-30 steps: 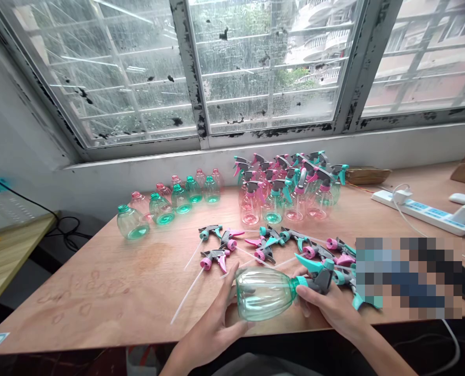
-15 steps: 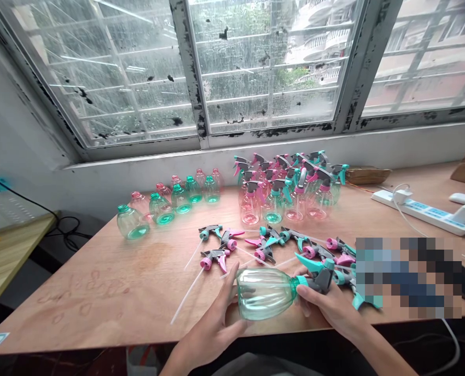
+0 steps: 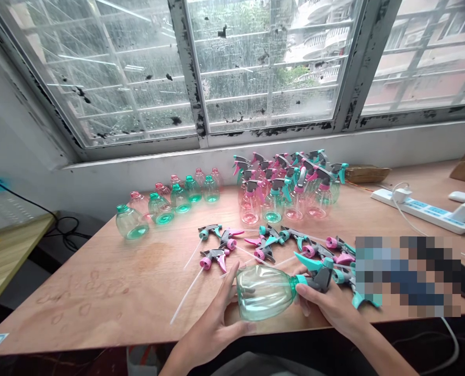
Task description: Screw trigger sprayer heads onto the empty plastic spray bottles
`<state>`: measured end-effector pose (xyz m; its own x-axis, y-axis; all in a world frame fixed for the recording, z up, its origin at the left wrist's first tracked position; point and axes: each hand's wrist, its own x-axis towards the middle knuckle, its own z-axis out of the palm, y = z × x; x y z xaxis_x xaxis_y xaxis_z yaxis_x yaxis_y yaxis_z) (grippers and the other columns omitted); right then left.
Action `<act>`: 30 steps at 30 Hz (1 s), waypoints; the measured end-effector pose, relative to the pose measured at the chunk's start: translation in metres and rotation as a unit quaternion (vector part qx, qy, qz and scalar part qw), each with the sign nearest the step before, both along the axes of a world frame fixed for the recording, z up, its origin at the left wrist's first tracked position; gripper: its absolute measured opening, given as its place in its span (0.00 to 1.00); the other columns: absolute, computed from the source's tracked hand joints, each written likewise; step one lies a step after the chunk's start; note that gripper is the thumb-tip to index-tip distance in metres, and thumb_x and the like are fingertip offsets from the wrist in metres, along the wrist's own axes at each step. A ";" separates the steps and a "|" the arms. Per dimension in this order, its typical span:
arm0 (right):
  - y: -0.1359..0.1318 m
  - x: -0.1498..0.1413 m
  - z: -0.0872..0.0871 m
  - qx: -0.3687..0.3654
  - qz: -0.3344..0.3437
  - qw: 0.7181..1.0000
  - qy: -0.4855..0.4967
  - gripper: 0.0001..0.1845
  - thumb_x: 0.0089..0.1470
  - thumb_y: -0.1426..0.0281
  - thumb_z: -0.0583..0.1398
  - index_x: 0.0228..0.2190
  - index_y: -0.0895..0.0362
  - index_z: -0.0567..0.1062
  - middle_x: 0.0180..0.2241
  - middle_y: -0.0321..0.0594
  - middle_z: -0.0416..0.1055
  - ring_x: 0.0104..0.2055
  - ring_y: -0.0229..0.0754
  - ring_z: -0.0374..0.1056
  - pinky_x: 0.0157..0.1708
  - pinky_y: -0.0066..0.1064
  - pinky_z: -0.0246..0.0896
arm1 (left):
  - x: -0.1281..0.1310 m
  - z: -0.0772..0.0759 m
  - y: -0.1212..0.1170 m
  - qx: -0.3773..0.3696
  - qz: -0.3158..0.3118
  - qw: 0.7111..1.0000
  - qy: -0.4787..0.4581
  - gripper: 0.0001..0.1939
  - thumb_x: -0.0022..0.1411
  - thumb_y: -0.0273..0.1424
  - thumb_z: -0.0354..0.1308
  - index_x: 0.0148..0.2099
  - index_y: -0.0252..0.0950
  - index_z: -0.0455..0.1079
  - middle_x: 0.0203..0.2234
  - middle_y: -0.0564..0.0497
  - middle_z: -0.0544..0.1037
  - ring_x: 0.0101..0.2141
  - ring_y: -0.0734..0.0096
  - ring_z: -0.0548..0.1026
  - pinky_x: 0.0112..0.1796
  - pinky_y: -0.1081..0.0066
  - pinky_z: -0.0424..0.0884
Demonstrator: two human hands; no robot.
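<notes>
A clear green spray bottle (image 3: 264, 293) lies sideways in the air above the table's front edge, its base toward the left. My left hand (image 3: 223, 308) is wrapped round the base end, thumb below and fingers behind. With my right hand (image 3: 322, 302) I grip the turquoise collar at the neck, where a grey and turquoise trigger sprayer (image 3: 322, 272) is seated on the bottle. Just beyond my hands, several loose trigger sprayers (image 3: 214, 258) in pink, turquoise and grey lie on the wooden table (image 3: 111, 292), some with white dip tubes sticking out.
Several open green and pink bottles (image 3: 162, 209) without sprayers stand at the back left. A cluster of bottles with sprayers fitted (image 3: 275, 201) stands by the window wall. To the right are a white power strip (image 3: 422, 210), cables and a blurred-out patch (image 3: 408, 277).
Almost nothing differs. Both hands keep their hold on the spray bottle, and the view has shifted very slightly.
</notes>
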<state>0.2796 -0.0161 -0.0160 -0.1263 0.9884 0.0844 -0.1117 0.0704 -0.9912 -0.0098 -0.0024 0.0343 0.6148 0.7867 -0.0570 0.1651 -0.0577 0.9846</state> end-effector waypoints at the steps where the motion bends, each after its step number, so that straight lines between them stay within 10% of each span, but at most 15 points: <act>1: 0.000 0.000 0.000 -0.002 -0.004 1.000 0.004 0.23 0.58 0.54 0.67 0.20 0.56 0.77 0.16 0.36 0.73 0.21 0.40 0.67 0.27 0.33 0.62 | -0.001 -0.002 0.000 0.001 0.001 1.000 0.004 0.54 0.64 0.25 0.63 0.76 0.50 0.29 0.75 0.50 0.46 0.70 0.56 0.55 0.68 0.60 0.54; 30: -0.003 -0.002 0.005 -0.007 0.004 1.000 -0.002 0.24 0.57 0.53 0.68 0.18 0.55 0.75 0.19 0.37 0.73 0.22 0.40 0.66 0.27 0.33 0.66 | -0.002 0.000 -0.001 -0.005 -0.015 1.000 -0.003 0.55 0.65 0.37 0.67 0.77 0.47 0.29 0.75 0.46 0.47 0.72 0.55 0.49 0.69 0.58 0.52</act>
<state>0.2773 -0.0194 -0.0105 -0.1335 0.9885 0.0707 -0.1086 0.0563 -0.9925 -0.0113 -0.0030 0.0346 0.6386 0.7671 -0.0614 0.1581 -0.0527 0.9860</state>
